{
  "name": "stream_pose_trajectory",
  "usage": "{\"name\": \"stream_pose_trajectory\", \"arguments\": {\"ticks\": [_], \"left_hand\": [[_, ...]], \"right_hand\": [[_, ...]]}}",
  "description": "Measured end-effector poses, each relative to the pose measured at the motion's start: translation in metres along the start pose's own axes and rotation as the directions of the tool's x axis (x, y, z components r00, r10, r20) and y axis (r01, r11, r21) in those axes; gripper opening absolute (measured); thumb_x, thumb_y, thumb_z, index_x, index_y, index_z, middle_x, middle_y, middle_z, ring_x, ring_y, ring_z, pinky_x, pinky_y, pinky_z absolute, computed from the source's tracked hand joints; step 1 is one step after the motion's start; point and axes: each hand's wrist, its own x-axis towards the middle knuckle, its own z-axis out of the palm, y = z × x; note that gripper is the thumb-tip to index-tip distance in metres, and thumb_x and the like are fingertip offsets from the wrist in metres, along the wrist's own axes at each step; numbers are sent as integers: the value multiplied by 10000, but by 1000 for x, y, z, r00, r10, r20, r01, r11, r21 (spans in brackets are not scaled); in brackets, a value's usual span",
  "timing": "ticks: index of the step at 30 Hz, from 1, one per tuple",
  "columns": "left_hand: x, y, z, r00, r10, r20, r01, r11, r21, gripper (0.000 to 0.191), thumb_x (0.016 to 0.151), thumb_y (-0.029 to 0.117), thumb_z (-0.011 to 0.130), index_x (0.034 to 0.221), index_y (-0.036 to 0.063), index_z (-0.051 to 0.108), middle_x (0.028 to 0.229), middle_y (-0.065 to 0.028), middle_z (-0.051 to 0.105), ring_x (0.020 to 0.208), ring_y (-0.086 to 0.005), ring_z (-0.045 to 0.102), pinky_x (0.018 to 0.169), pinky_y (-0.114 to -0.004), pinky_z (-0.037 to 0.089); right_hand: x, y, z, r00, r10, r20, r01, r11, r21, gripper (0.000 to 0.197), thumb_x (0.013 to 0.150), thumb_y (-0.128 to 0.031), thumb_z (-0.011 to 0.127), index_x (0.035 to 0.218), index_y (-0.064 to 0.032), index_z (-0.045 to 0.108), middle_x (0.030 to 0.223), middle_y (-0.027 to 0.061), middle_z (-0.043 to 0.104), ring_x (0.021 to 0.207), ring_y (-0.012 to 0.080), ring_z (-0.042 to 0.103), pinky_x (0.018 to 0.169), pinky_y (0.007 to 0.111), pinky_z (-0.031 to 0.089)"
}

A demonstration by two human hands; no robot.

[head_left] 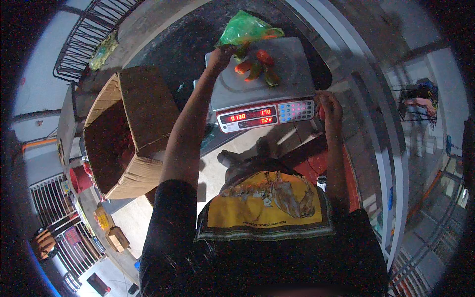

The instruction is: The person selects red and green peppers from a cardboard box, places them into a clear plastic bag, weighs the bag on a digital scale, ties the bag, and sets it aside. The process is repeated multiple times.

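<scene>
A digital weighing scale (230,83) stands in front of me, its red-lit display panel (248,118) facing me. Several red and green vegetables (264,58), perhaps tomatoes or peppers, lie on the metal platform. My left hand (222,57) is at the platform's far left corner, beside a blurred green vegetable (242,53) and the near edge of a green plastic bag (243,28). Its fingers are too dark to show whether they grip anything. My right hand (329,105) is bent at the scale's front right corner, by the keypad (295,111). Something red shows at its fingers, partly hidden.
To my left, an open cardboard box (148,107) holds dark red contents. The scale rests on a dark surface (159,52). A pale metal frame (386,156) curves along the right. Below the scale on the right is a red surface (310,163).
</scene>
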Motion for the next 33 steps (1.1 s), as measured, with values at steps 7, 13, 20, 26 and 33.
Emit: {"name": "stream_pose_trajectory", "arguments": {"ticks": [7,13,20,26,33], "left_hand": [[0,3,2,1000,-7,6,6,999,41,344,848,333,477,986,43,600,967,-169,610,909,-320,582,762,-393,443],[8,-4,14,997,73,38,-77,989,128,440,828,440,466,987,52,598,934,-174,616,888,-341,582,736,-411,453],[-4,38,3,989,-141,-50,145,986,85,517,776,520,515,960,45,604,894,-169,618,843,-331,592,722,-385,461],[-74,39,-94,898,-68,-434,-14,983,-183,347,705,193,701,957,-15,584,903,-137,620,818,-213,606,721,-312,465],[-231,-78,-261,679,-134,-721,259,964,65,310,741,215,645,963,9,582,885,-135,602,804,-236,576,712,-316,449]], "right_hand": [[-5,-11,-1,995,93,28,-93,996,8,262,869,-278,513,983,-55,588,679,-26,504,544,25,393,462,181,326],[-1,26,-4,993,43,108,-15,969,-247,322,846,-276,537,1080,-55,511,807,16,535,645,95,466,562,239,407],[49,4,51,980,-99,172,174,847,-503,433,776,-243,608,1128,-61,435,980,148,559,945,297,538,771,366,431],[75,22,108,957,-218,190,287,782,-553,507,795,-235,587,1221,-62,372,1123,194,507,1147,363,379,943,418,313],[58,19,109,931,-288,224,358,839,-410,528,809,-267,584,1263,-82,387,1210,209,446,1177,358,350,963,411,299]]}}
